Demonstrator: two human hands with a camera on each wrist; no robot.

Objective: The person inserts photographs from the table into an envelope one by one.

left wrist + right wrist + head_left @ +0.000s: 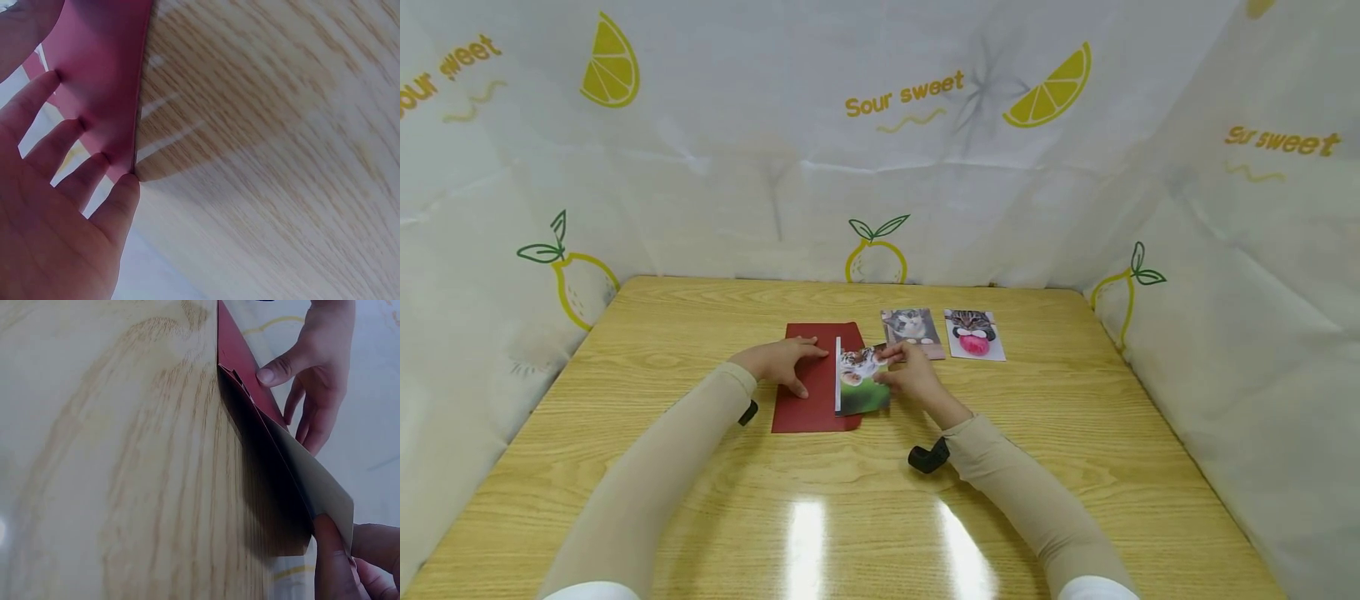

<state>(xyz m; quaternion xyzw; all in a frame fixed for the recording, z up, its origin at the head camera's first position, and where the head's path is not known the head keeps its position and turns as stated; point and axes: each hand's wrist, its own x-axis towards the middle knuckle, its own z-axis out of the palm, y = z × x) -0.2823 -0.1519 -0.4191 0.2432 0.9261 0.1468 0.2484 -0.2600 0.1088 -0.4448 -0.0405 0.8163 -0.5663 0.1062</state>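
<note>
Pinching the tiger card (862,400) by its right side, the person's right hand (917,380) has its fingers curled to the edge. The card lies over the right part of the red envelope (803,400), near the middle of the table (820,471). The left hand (781,363) has its fingers spread on the envelope's left half, touching it but gripping nothing. Two cat cards, a grey-and-white one (912,325) and a tabby one (973,335), lie beyond, to the right.

I'd judge the tiger card light and thin, springy rather than soft, perhaps a little slick on its printed side. It would crease if squeezed hard, so the outer edge, between thumb and fingertips, looks the best place to hold it. The envelope seems to be light paper, apt to slide unless pressed flat; its thin edges could tear.

From the head, the card shows its picture and a white strip along the left side. Only the right wrist view shows its plain pale back, tilted up, and the envelope's layered edge. The left wrist view alone shows fingertips along the envelope's border. I can't tell whether any of the card is tucked inside.
</note>
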